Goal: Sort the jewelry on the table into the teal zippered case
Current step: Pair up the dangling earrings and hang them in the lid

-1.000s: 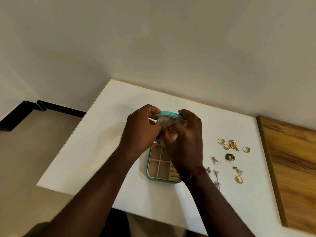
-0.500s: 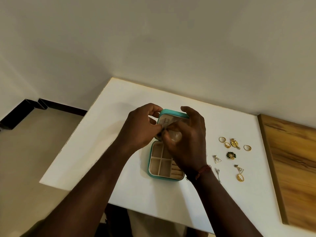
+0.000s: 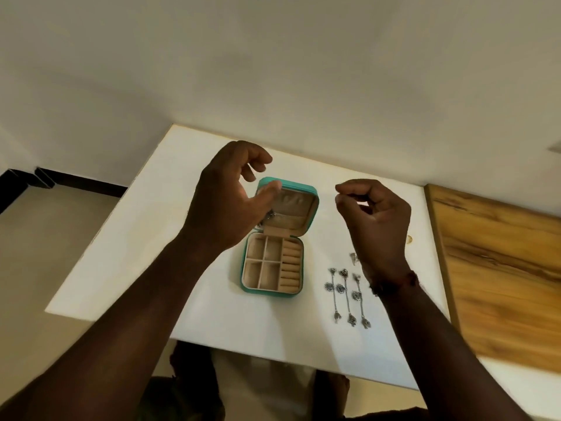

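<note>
The teal zippered case (image 3: pixel 246 285) lies open in the middle of the white table (image 3: pixel 151 253). Its lid (image 3: pixel 314 205) stands up, and its beige compartments look bare. A silver piece (image 3: pixel 269 216) hangs at the lid's lower left, partly behind my left hand (image 3: pixel 226 199). That hand hovers by the lid's left edge, fingers apart and holding nothing. My right hand (image 3: pixel 375 223) hovers right of the case, thumb and forefinger pinched with nothing visible between them. Three long silver earrings (image 3: pixel 347 296) lie right of the case. A small silver piece (image 3: pixel 353 258) and a gold piece (image 3: pixel 409 239) peek out beside my right hand.
A wooden board (image 3: pixel 501 268) lies along the table's right side. The wall runs right behind the table's far edge. Floor shows past the left edge, and the front edge is close to my body. Other jewelry is hidden under my right hand.
Both hands were together at the case lid; now they have parted, left hand to the left edge, right hand off to the right. The lid interior is now uncovered.
</note>
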